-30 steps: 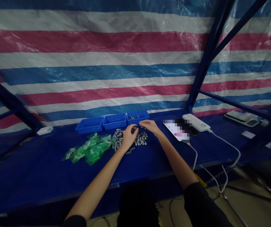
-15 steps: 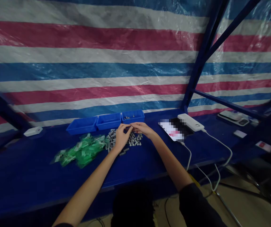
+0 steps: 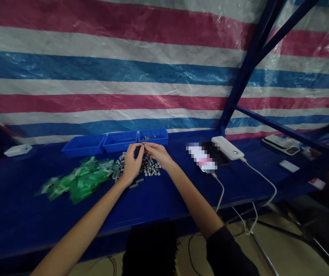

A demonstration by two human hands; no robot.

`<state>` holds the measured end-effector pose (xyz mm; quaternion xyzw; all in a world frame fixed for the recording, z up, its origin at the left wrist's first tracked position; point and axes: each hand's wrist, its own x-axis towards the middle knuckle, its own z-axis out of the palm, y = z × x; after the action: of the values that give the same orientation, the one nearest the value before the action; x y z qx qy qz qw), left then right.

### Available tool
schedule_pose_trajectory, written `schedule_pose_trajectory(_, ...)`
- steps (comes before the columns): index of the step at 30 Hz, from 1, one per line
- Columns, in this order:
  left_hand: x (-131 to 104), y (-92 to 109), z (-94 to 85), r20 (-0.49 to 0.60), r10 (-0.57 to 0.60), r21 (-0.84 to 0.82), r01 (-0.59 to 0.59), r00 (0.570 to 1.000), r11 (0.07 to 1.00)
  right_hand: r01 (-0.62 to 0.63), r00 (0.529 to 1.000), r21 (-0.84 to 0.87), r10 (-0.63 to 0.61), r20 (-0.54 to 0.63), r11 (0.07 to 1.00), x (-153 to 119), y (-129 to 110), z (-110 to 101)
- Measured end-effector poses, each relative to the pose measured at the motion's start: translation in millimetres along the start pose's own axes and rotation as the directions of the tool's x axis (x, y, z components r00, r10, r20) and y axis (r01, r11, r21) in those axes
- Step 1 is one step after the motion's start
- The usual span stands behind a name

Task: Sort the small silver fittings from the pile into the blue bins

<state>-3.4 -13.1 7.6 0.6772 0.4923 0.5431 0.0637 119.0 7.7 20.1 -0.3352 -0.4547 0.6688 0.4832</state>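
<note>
Over a heap of small metal parts, my left hand (image 3: 132,161) and my right hand (image 3: 156,152) meet at the fingertips. Both are closed in a pinch, and whatever is between the fingers is too small to make out. Silvery screw-like pieces (image 3: 152,168) lie under and beside my right hand. Metal cylinders (image 3: 136,183) are scattered just below, with more partly hidden behind my left hand. Left of them lies a pile of small green plastic bags (image 3: 85,178). Behind my hands stands a blue bin (image 3: 161,138) with a few small metal parts in it.
Two more blue bins (image 3: 85,147) stand in the same row. To the right lie a phone (image 3: 203,159) and a white power bank (image 3: 227,148) with white cables. A white device (image 3: 17,150) sits far left, a scale (image 3: 281,145) far right. A blue frame post (image 3: 239,84) rises behind.
The view has shifted, so the table and its things appear further left. My hands stay together at the fingertips over the metal parts, with the fingers only slightly moved.
</note>
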Motion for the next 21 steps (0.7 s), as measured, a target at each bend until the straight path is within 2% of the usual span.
schedule_pose_trajectory(5,0.7,0.1,-1.5,0.046,-0.037,0.09,0.033,0.998,0.995,0.175,0.973,-0.208,-0.201,-0.112,0.962,4.8,7.4,0.2)
schedule_pose_trajectory(8,0.7,-1.9,-1.5,0.093,-0.063,0.126,0.051,0.994,0.991,0.215,0.958,-0.294,-0.26,-0.123,0.931,7.4,11.7,-1.3)
schedule_pose_trajectory(11,-0.6,-4.6,-0.4,0.133,-0.065,0.136,0.047,0.989,0.99,0.205,0.961,-0.306,-0.251,-0.12,0.93,7.6,12.7,-2.9)
schedule_pose_trajectory(15,-2.9,-9.2,2.1,0.162,-0.069,0.138,0.046,0.984,0.989,0.138,0.98,-0.282,-0.172,-0.101,0.95,7.2,12.7,-3.9)
schedule_pose_trajectory(21,-1.7,-12.8,1.7,0.157,-0.091,0.146,0.068,0.983,0.987,0.097,0.988,-0.2,-0.118,-0.097,0.975,8.4,15.2,-1.9)
